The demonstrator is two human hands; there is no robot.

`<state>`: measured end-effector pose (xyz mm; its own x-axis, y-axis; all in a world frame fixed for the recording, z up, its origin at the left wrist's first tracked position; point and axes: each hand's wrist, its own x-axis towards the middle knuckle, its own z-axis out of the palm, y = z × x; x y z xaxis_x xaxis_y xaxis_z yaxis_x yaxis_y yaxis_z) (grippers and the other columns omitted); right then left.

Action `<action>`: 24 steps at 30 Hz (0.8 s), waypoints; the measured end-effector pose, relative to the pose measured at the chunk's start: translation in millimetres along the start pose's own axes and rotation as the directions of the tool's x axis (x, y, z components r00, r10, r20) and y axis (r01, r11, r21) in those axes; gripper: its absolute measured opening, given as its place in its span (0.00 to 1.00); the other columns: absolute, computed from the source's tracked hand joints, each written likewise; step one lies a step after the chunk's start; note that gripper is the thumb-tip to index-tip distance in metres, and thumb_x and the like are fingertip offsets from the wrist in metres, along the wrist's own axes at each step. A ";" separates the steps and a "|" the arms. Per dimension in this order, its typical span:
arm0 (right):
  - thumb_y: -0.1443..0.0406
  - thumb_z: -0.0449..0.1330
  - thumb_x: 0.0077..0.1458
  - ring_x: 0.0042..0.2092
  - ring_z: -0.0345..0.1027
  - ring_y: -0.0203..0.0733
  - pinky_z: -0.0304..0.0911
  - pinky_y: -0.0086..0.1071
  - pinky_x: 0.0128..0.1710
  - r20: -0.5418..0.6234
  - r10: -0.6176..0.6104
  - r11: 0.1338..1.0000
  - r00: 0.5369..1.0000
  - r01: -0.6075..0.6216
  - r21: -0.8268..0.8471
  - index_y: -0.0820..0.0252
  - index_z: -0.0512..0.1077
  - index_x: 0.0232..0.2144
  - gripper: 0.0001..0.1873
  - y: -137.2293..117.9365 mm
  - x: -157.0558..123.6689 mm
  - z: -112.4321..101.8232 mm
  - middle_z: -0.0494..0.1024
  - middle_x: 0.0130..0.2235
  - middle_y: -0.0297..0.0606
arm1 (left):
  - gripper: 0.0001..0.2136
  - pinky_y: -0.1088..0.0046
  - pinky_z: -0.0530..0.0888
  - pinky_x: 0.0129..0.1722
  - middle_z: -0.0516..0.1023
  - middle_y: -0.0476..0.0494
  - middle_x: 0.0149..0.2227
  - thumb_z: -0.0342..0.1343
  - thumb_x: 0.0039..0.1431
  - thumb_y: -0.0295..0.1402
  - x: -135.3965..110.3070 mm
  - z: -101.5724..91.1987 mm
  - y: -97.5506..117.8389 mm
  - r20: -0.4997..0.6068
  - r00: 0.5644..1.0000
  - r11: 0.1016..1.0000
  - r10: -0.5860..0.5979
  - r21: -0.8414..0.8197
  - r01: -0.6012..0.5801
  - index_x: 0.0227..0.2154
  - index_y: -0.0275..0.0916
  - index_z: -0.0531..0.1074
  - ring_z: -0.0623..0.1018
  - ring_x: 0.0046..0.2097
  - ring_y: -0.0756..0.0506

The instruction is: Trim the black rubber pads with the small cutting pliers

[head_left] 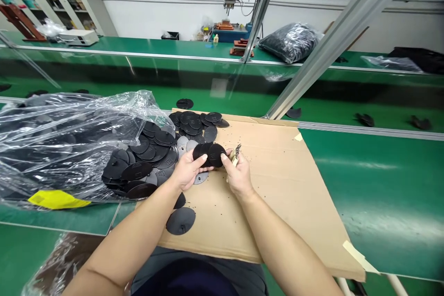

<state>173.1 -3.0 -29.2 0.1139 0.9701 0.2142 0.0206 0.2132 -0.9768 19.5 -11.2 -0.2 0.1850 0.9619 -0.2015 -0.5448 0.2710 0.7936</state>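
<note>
My left hand grips a black plastic disc by its lower edge, thumb on its face. My right hand touches the disc's right edge with its thumb and also holds small cutting pliers, jaws pointing up. Both hands hover over a sheet of brown cardboard. A heap of the same black discs spills from a clear plastic bag just left of my left hand. More discs lie stacked behind the hands. One disc rests near the cardboard's front edge.
Small black trimmings dot the cardboard. A yellow label lies on the bag. A green conveyor belt carries scattered black parts behind an aluminium frame post. A black bagged bundle and tools sit on the far bench.
</note>
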 end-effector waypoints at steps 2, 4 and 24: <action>0.56 0.60 0.53 0.25 0.55 0.32 0.58 0.28 0.28 -0.010 0.001 1.000 1.000 -0.001 -0.024 0.59 0.66 0.32 0.12 -0.5 0.1 -0.6 0.63 0.25 0.28 | 0.18 0.64 0.76 0.38 0.79 0.38 0.39 0.68 0.44 0.34 -0.8 0.6 -1.0 -0.005 1.000 1.000 0.014 0.014 -0.014 0.39 0.34 0.74 0.79 0.38 0.43; 0.57 0.60 0.53 0.25 0.55 0.33 0.57 0.28 0.28 -0.009 -0.012 0.997 1.000 0.012 -0.074 0.59 0.66 0.31 0.12 -2.8 -0.6 -0.5 0.63 0.24 0.28 | 0.18 0.65 0.77 0.38 0.79 0.39 0.38 0.68 0.44 0.34 -0.4 0.7 -2.5 -0.017 0.999 0.999 0.039 0.035 -0.038 0.39 0.34 0.75 0.79 0.38 0.44; 0.57 0.59 0.55 0.28 0.61 0.35 0.61 0.31 0.31 -0.062 -0.115 0.970 0.991 0.098 -0.221 0.59 0.67 0.30 0.11 -10.1 -10.3 6.6 0.69 0.26 0.32 | 0.21 0.63 0.77 0.40 0.79 0.43 0.36 0.69 0.42 0.34 1.3 0.8 -11.2 -0.035 0.995 0.983 0.089 0.165 -0.082 0.40 0.34 0.73 0.79 0.37 0.45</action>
<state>165.2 -14.4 -21.4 0.1725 0.9302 0.3239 0.2505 0.2766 -0.9278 26.5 -13.0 -8.9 0.1072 0.9829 -0.1496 -0.4159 0.1810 0.8912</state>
